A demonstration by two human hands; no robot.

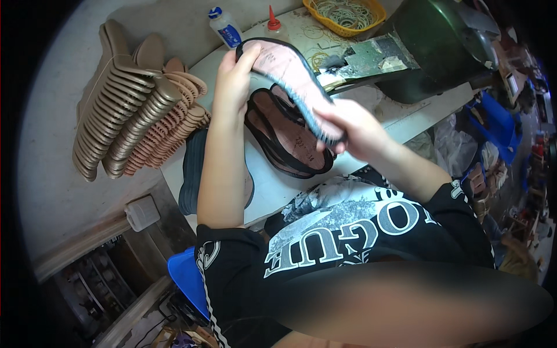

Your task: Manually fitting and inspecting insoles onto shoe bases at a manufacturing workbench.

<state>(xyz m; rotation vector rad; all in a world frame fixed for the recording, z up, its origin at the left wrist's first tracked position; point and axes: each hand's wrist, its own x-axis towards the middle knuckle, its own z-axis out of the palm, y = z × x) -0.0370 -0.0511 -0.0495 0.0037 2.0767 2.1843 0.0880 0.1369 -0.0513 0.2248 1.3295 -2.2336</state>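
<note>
Between my two hands I hold up a shoe insole (290, 72), pinkish on its face with a black edge, tilted above the table. My left hand (235, 72) grips its far left end, thumb on the pink face. Around the near right end closes my right hand (351, 124), its fingers partly hidden underneath. Below lie more pink insoles with black edges (290, 139), overlapping in a loose pile. Beside my left forearm stands a stack of dark insoles (194, 174), partly covered by that arm.
Stacked bronze and pink soles (125, 110) lean at the left. At the back of the white table (270, 197) are a white-and-blue bottle (225, 28), a red-tipped bottle (274, 20) and a yellow basket of rubber bands (348, 17). A dark green machine-like body (432, 49) stands at the right.
</note>
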